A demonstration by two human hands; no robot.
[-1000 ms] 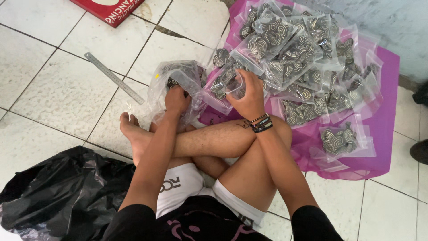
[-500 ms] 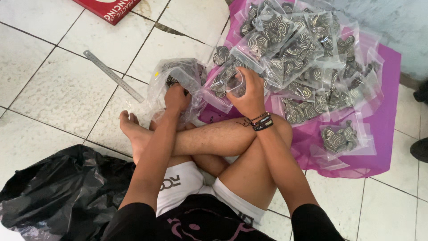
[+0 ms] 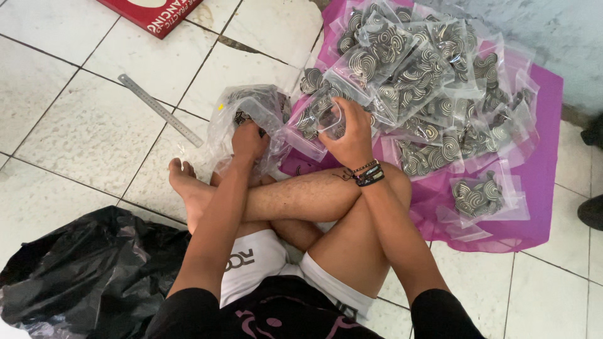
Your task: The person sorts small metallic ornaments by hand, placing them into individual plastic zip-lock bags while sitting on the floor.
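A crumpled black plastic bag (image 3: 88, 270) lay on the tiled floor (image 3: 75, 125) at the far left, beside the seated person's crossed legs. Farther up, a steel ruler (image 3: 160, 110) rested diagonally across the tiles, and the corner of a red board (image 3: 151, 11) showed at the top edge.

Next came a large clear bag (image 3: 248, 116) of dark spiral pieces, standing open on the floor just in front of the bare foot. The left hand (image 3: 249, 141) was pushed into its mouth, fingers curled and closed among the pieces; what exactly they gripped could not be told, since the plastic hid them.

Just beside it, the right hand (image 3: 348, 132), with beaded bracelets at the wrist, held a small clear pouch (image 3: 317, 122) pinched between thumb and fingers, its mouth toward the large bag. The pouch held a few spiral pieces.

To the right, a heap of filled pouches (image 3: 427, 81) covered a purple sheet (image 3: 540, 188) spread on the floor against the wall. One filled pouch (image 3: 480, 194) lay apart near the sheet's lower edge, next to some flat unfilled ones.
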